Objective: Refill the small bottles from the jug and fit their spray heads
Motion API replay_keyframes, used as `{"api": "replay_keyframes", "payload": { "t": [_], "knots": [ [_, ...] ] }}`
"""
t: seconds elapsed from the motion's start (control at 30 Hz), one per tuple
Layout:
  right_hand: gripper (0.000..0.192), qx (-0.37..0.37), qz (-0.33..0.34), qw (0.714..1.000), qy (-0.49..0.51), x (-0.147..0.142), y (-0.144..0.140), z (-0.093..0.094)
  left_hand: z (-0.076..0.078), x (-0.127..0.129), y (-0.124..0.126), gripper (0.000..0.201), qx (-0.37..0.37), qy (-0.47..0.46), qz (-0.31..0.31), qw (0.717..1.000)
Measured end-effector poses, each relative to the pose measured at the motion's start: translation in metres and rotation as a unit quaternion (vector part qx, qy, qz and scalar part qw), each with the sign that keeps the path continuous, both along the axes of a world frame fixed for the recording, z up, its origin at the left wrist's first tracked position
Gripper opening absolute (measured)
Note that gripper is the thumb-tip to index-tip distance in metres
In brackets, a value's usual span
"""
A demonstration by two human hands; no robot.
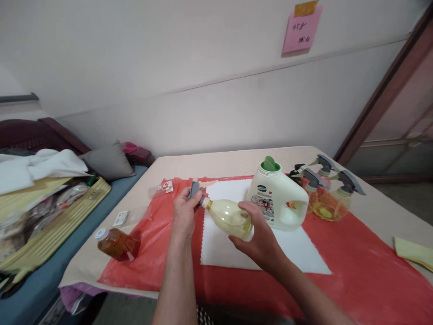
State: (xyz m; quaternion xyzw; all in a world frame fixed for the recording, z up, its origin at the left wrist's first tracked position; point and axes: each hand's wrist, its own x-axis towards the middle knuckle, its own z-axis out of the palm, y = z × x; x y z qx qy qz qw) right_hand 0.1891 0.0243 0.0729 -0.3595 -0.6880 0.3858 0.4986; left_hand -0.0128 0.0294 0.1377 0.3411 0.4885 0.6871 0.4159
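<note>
A clear spray bottle (228, 217) with pale yellow tint lies tilted in the air above a white cloth (225, 250), its neck pointing left. My right hand (259, 237) is wrapped around the bottle's base end. At the neck, my left hand (185, 210) grips the grey spray head (195, 188); whether it is fully screwed on I cannot tell. Just right of the bottle stands a large pale green detergent jug (278, 201) with a green spout (269, 164) in its uncapped mouth.
Several spray bottles with yellow liquid (329, 205) stand behind the jug on the right. A jar of amber liquid (118, 243) lies at the left on the red sheet (152, 253). A folded yellow cloth (414, 253) rests at the right edge. A pink note (301, 31) hangs on the wall.
</note>
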Motion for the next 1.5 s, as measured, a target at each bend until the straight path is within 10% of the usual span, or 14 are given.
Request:
{"api": "replay_keyframes", "payload": {
  "t": [0.1,0.2,0.33,0.57,0.73,0.87,1.1,1.2,1.5],
  "knots": [
    [0.062,0.094,-0.028,0.995,-0.034,0.0,0.002,-0.005,-0.004,0.002,0.002,0.035,-0.003,0.0,0.002,1.0],
    [0.075,-0.15,0.021,0.986,0.068,-0.005,0.001,-0.003,-0.006,0.002,0.003,0.034,0.006,0.028,-0.003,1.0],
    [0.063,-0.495,0.173,0.814,0.251,-0.008,0.0,0.005,-0.006,0.003,0.002,0.032,0.019,0.065,-0.025,0.997],
    [0.05,-0.54,0.168,0.75,0.344,0.002,0.004,0.011,-0.003,0.009,-0.003,0.059,0.049,-0.099,-0.117,0.987],
    [0.06,-0.571,0.221,0.724,0.319,-0.001,0.001,0.016,-0.013,0.024,-0.001,0.043,0.016,-0.108,-0.215,0.971],
    [0.053,-0.501,0.207,0.771,0.334,-0.011,-0.005,0.013,-0.012,0.036,0.002,0.034,0.06,-0.137,-0.159,0.976],
    [0.06,-0.088,-0.051,0.987,0.121,-0.015,-0.006,-0.006,-0.012,0.036,0.005,0.028,0.081,-0.156,-0.093,0.98],
    [0.058,0.157,-0.155,0.975,0.022,-0.014,-0.005,-0.01,-0.013,0.037,0.007,0.032,0.065,-0.171,-0.066,0.981],
    [0.078,-0.188,-0.047,0.98,-0.042,-0.009,0.014,-0.022,-0.008,-0.014,0.008,0.027,0.168,-0.203,0.139,0.955]
  ]
}}
